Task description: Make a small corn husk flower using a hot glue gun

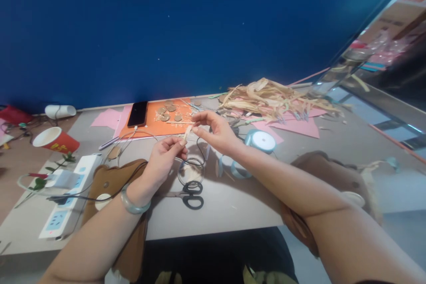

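Observation:
A small pale strip of corn husk (188, 132) is pinched between my two hands above the table. My left hand (165, 156) has its thumb and fingers closed on the strip's lower end. My right hand (216, 132) pinches near the upper end, thumb and forefinger close together. A thin pale stick (179, 123) runs up to the right fingertips; I cannot tell whether it is held or lies behind them. Black-handled scissors (193, 195) lie below the left hand, beside a clear round roll (191, 172).
A husk pile (266, 97) lies on pink paper (309, 128) at back right. A phone (137, 114) and round brown discs (165, 117) rest on orange paper (149, 128). Ribbon spools (262, 140) stand right. Left are a power strip (71, 195) and a tipped paper cup (60, 140).

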Tool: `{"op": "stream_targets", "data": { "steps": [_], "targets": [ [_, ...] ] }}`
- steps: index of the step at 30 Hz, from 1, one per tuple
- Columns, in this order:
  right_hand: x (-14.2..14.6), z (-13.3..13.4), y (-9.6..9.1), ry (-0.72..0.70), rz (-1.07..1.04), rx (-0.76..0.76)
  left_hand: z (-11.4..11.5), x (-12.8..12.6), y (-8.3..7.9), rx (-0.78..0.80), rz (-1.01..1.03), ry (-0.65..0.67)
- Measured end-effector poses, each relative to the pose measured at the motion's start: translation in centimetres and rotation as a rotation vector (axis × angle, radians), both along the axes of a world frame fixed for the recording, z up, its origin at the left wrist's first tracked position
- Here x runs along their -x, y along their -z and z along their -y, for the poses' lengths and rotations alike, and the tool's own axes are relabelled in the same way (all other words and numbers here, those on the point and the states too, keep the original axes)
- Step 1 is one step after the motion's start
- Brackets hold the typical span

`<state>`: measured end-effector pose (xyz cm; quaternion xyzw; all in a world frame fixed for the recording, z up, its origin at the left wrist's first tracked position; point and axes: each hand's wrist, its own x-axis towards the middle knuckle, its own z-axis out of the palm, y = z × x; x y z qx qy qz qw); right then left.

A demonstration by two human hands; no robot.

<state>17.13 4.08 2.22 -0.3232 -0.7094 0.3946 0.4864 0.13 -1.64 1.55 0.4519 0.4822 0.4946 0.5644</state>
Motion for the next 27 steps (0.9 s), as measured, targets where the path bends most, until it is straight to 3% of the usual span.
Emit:
{"op": "stream_targets", "data": {
  "steps": [9,17,27],
  "targets": [
    [0.2,-0.2,0.4,0.067,-0.074,-0.007,0.0,0.0,0.2,-0.052,0.000,-0.047],
    [0.5,1.3,-0.3,0.104,0.063,-0.191,0.1,0.0,0.1,-0.141,-0.076,-0.085],
    [0.8,2.1,-0.1,0.047,0.096,-0.342,0.5,-0.2,0.3,-0.341,-0.202,-0.103]
  ]
}}
